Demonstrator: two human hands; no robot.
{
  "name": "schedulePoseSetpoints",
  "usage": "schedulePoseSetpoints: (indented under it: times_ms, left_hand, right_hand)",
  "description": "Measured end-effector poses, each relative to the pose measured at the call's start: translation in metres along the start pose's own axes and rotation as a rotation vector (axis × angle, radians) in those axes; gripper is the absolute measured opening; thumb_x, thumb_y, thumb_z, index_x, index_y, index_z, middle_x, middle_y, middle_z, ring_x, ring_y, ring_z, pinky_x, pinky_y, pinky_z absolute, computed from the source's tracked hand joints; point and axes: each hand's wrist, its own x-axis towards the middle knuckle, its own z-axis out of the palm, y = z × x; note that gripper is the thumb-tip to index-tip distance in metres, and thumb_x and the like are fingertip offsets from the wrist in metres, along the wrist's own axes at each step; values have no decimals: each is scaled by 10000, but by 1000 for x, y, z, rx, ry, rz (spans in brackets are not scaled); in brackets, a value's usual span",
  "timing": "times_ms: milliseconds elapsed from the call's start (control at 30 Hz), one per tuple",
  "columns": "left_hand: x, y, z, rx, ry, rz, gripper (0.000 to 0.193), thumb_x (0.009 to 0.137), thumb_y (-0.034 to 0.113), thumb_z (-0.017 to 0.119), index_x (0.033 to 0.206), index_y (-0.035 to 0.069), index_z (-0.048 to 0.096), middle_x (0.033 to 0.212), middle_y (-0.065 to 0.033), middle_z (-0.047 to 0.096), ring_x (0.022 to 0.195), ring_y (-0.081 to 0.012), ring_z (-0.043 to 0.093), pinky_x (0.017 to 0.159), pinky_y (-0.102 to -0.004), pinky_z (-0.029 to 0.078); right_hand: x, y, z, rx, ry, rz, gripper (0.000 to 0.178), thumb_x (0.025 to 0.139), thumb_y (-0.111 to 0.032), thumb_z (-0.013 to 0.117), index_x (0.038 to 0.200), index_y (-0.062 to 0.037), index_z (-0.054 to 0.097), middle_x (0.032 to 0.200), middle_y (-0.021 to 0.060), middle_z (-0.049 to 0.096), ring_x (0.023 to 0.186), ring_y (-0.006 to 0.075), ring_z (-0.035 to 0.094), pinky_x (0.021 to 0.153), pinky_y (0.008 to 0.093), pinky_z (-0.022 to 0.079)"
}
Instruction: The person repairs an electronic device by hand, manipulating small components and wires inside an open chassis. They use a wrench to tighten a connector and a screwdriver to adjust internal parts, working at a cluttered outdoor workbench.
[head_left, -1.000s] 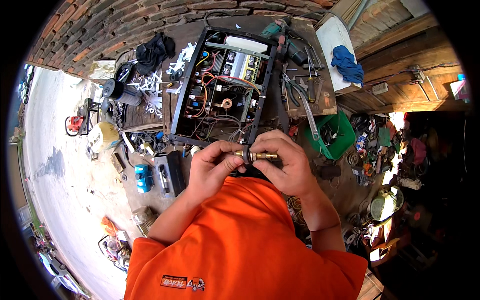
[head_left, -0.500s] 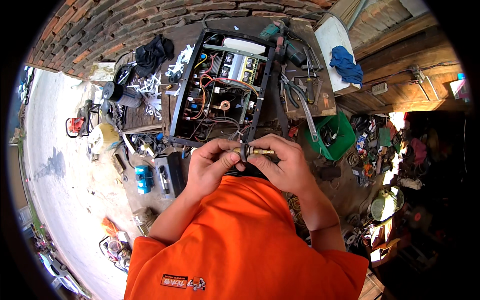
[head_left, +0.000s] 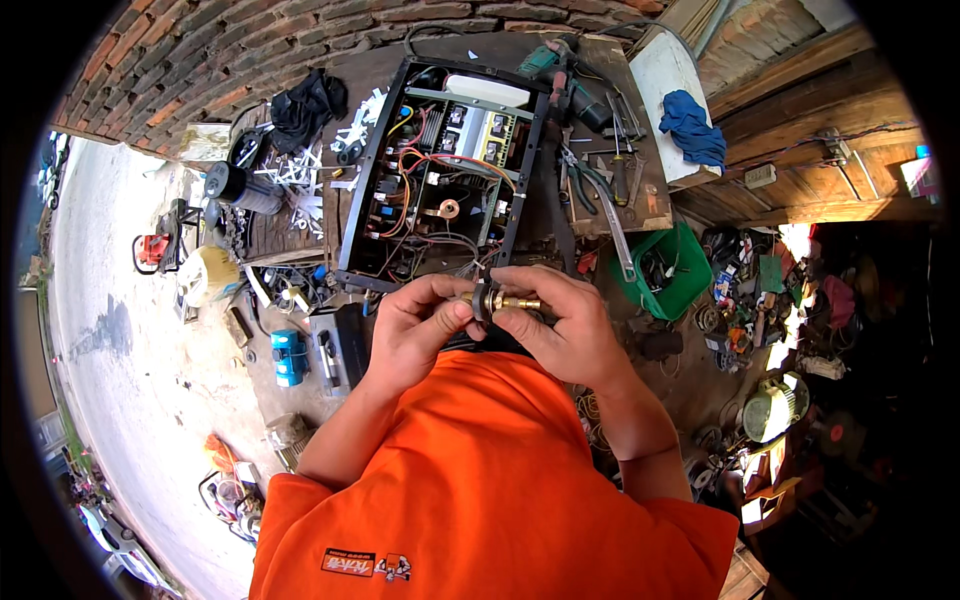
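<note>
Brass fitting [head_left: 517, 302] with black ring [head_left: 484, 299], pinched by fingers of left hand [head_left: 412, 335] and right hand [head_left: 568, 328], opened chassis [head_left: 521, 205] laid on counter [head_left: 652, 200]

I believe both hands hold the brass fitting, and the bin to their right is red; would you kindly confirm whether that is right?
Not quite: the head view shows the bin is green, not red. The left hand and right hand do hold the brass fitting, with the bin to their right.
</note>
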Motion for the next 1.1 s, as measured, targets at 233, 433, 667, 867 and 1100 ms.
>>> schedulePoseSetpoints:
  times_ms: [233,433,667,867,1100]
  left_hand:
    - [-3,-3,-1,-6,8,-27,189,919,60,577,1061,-63,595,864,-97,639,747,-148,615,715,-263,508]
    - [-4,-4,-2,0,14,-41,187,918,62,579,1056,-64,595,868,-97,638,747,-147,616,713,-262,509]
    - [-7,-11,-1,40,6,-83,181,922,71,579,1045,-60,600,876,-98,640,745,-145,617,704,-262,513]
    - [-9,-4,1,15,42,-52,180,927,77,571,1039,-61,601,876,-102,642,738,-146,615,699,-263,512]
    - [-10,-8,0,8,46,-84,198,929,95,574,1043,-65,599,876,-106,643,731,-149,615,695,-266,510]
  right_hand:
    - [-3,-1,2,103,2,75,466,782,56,571,1242,2,521,1049,154,626,899,227,647,783,304,518]
    - [0,3,3,17,59,-103,476,763,92,528,1232,4,522,991,141,610,843,214,626,769,306,507]
    - [-1,-1,2,-92,60,-90,416,792,3,627,1199,0,542,955,139,598,861,223,617,779,319,506]
    - [-5,0,0,-135,9,-31,405,781,-32,673,1170,-3,566,1043,145,581,873,228,610,793,322,500]
    - [-1,-8,7,-128,171,-114,363,780,-72,708,1122,-33,595,1026,143,595,900,291,612,783,335,497]
